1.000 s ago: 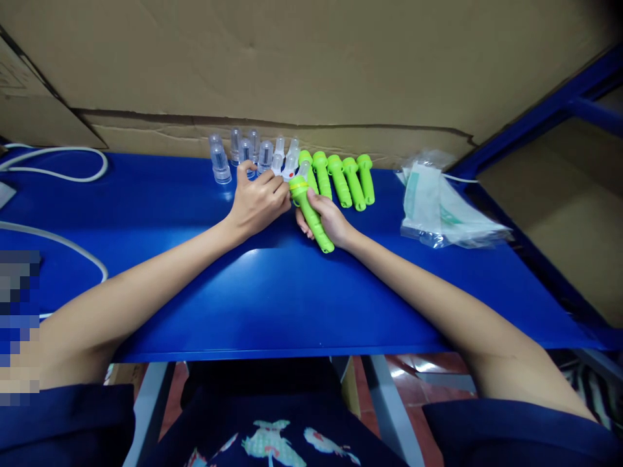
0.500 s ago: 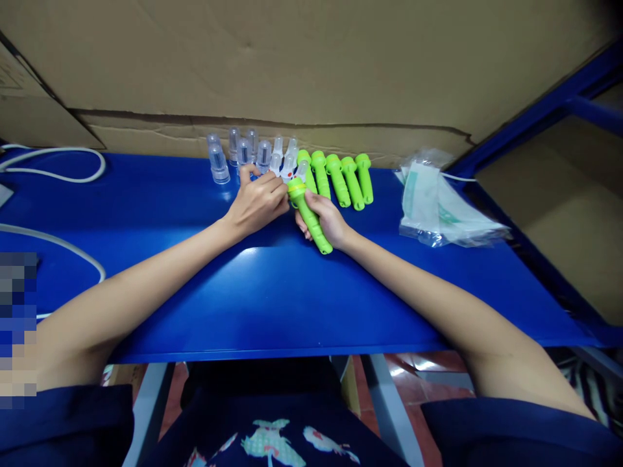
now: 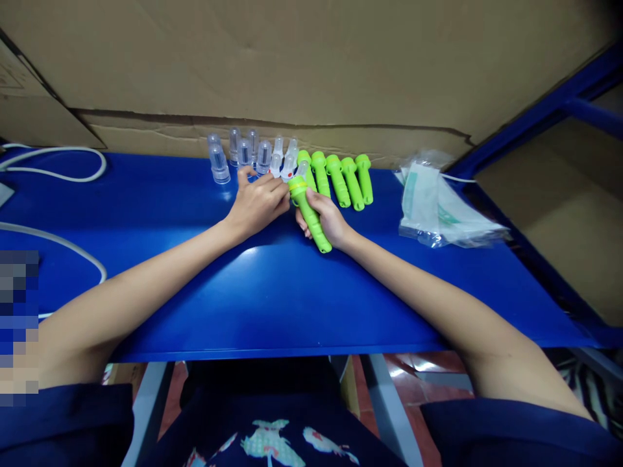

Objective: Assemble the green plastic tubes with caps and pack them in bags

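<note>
My right hand (image 3: 328, 217) is wrapped round a lime-green flashlight body (image 3: 311, 217) with a yellow ring near its head, tilted with its tail toward me. My left hand (image 3: 260, 201) is closed, its fingers curled against the side of the flashlight's head; the fingertips are partly hidden. Just behind my hands stand several clear plastic domed covers (image 3: 219, 163) and several smaller clear-and-white pieces (image 3: 276, 162), some with red dots. More green flashlight bodies (image 3: 337, 179) lie in a row to the right of these.
Plastic bags with white-and-green packaging (image 3: 438, 201) lie at the right of the blue table (image 3: 272, 305). White cables (image 3: 63, 170) loop at the left. A cardboard wall (image 3: 292, 71) rises behind, and a blue metal frame (image 3: 540, 110) stands at the right.
Hardly anything differs. Both hands stay on the flashlight, whose head has shifted very slightly.
</note>
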Demonstrator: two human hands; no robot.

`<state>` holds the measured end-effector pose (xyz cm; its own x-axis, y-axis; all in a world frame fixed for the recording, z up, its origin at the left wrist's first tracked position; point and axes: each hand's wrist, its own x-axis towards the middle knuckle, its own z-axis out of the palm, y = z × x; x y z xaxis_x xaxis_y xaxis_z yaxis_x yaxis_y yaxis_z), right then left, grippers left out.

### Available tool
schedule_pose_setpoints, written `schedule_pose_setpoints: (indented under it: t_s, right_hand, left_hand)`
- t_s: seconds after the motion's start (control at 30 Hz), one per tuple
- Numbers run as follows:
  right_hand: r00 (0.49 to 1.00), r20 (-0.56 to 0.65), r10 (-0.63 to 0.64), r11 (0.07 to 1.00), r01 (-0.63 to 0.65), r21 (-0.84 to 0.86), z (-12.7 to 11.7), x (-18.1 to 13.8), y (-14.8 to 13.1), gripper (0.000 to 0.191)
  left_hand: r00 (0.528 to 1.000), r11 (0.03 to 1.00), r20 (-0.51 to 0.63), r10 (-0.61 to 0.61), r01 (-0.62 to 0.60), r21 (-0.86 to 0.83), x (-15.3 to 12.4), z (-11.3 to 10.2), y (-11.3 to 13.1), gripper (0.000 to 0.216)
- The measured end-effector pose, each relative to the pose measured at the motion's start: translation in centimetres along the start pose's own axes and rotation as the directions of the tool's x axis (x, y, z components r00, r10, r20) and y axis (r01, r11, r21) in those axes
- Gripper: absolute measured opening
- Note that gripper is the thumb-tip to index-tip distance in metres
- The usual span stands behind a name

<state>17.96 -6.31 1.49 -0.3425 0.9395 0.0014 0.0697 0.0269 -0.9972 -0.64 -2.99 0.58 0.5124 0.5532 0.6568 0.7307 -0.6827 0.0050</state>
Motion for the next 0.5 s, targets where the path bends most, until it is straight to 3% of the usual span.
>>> schedule_pose_setpoints:
  t_s: [0.2, 0.5]
  right_hand:
    - [1.0, 0.0, 0.026, 0.999, -0.026, -0.048, -0.13, 0.28, -0.35, 0.068]
    - [0.999, 0.023, 0.024, 0.999, -0.023, -0.025, -0.16, 0.2, -0.2, 0.063]
  left_hand:
    - [0.996, 0.993, -0.014, -0.094, 0.092, -0.072, -0.04, -0.08, 0.06, 0.036]
    - [0.993, 0.993, -0.098, -0.062, 0.051, -0.11, -0.01, -0.45, -0.49, 0.044]
